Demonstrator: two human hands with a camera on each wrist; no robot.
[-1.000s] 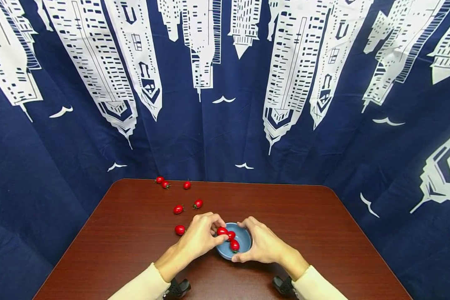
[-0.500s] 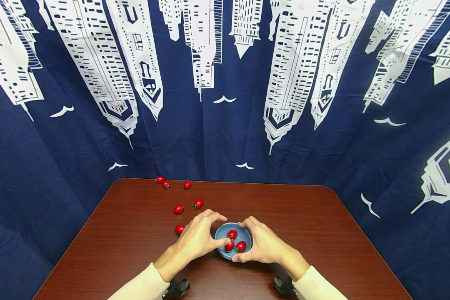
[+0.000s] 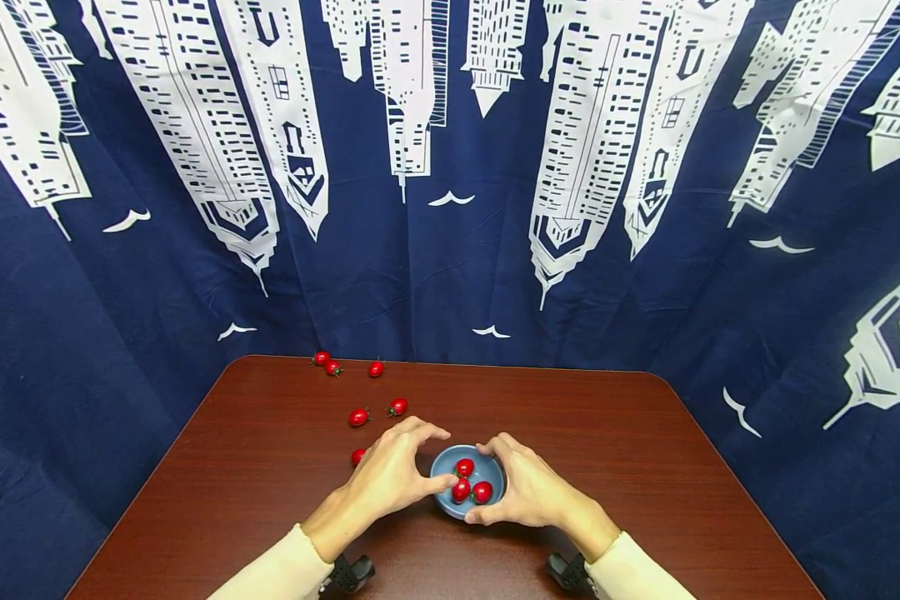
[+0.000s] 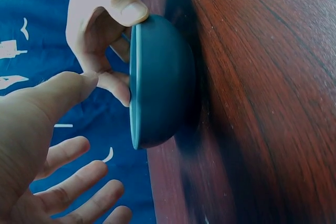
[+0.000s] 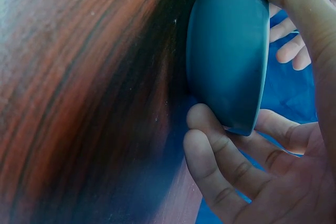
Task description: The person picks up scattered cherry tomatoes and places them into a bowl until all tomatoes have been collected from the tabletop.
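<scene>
Since the first frame, the left hand [image 3: 393,468] has let go of a tomato over the bowl [image 3: 492,473] and eased slightly back, so that three tomatoes [image 3: 482,492] now lie loose inside. Its thumb and fingers stand wide apart, curving loosely, and hold nothing; the thumb tip reaches in over the bowl's left rim, right by the nearest tomato, though whether it touches cannot be told. The right hand [image 3: 536,490] has stayed where it was, gripping the bowl from the right: thumb at the near rim, fingers round the far side, opened about as wide as the bowl. The bowl is blue and stands upright on the table [image 3: 630,450], a little right of its middle, between the two hands. Within it, the tomatoes sit close together, one toward the far side and two nearer. Six more lie on the table to the left: two side by side at the far edge with another near them, two farther in, and one partly hidden behind the left hand. Behind the table hangs a dark blue cloth [image 3: 360,275] printed with white upside-down buildings and birds.
</scene>
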